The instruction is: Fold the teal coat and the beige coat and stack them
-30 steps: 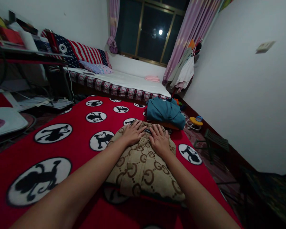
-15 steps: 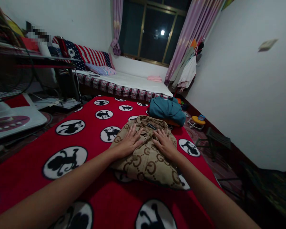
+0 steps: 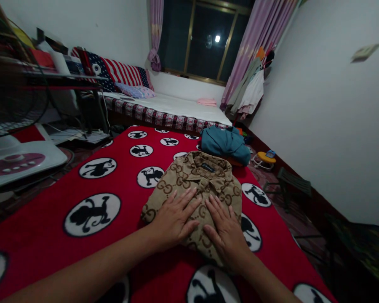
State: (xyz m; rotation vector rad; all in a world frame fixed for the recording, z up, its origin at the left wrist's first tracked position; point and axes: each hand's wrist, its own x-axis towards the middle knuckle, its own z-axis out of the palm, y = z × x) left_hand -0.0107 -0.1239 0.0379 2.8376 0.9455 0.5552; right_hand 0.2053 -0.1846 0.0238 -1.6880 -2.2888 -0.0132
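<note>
A tan shirt (image 3: 189, 168) with brown lettering lies folded on the red blanket (image 3: 129, 176), its collar at the far end. My left hand (image 3: 177, 216) rests flat on the shirt's near left part, fingers extended. On the near right part lies my right hand (image 3: 225, 229), palm down with its fingers stretched out. A gap separates the two hands, and neither grips the cloth. The shirt's near edge is partly hidden under my hands. Beyond the collar, to the right, sits a folded teal garment (image 3: 224, 143).
Behind the red blanket stands a bed (image 3: 177, 105) with a white top. At the left are a fan base (image 3: 22, 160) and a cluttered desk (image 3: 72, 78). A yellow stool (image 3: 265, 157) and a dark folding stool (image 3: 293, 183) stand at the right.
Both hands have slid from near the collar toward the shirt's near edge, uncovering the collar and upper front. The view has shifted slightly.
</note>
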